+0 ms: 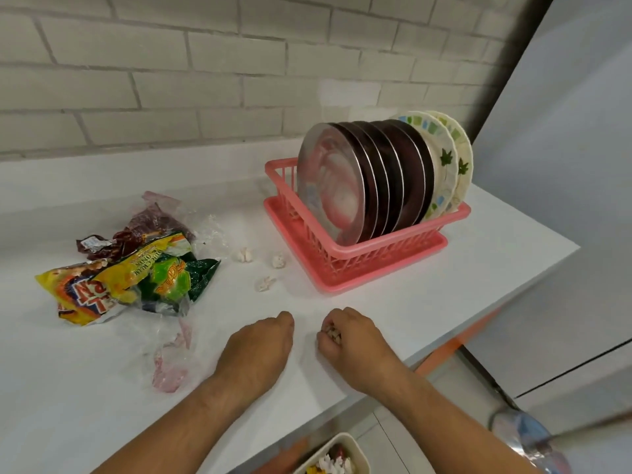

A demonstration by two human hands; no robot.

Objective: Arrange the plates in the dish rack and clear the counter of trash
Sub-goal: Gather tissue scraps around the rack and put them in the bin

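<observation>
Clearing trash; plates [345,186] already in dish rack [342,258]. Gripping paper scraps [333,333] in right hand [349,331] fingers; left hand [263,343] fingers tucked under, state indeterminate. Next: drop into bin [339,438], gather wads [278,260] and wrappers [126,282] from surface [461,268].

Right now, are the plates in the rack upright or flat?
Upright: the plates stand on edge in a row inside the pink rack.

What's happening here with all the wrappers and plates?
A person is tidying a white counter. The right hand grips some crumpled scraps near the front edge. The left hand is beside it, fingers curled under, so I can't tell if it holds anything. The plates already stand upright in the pink dish rack. Snack wrappers and three little paper balls lie on the counter, and a bin below holds some trash.
</observation>
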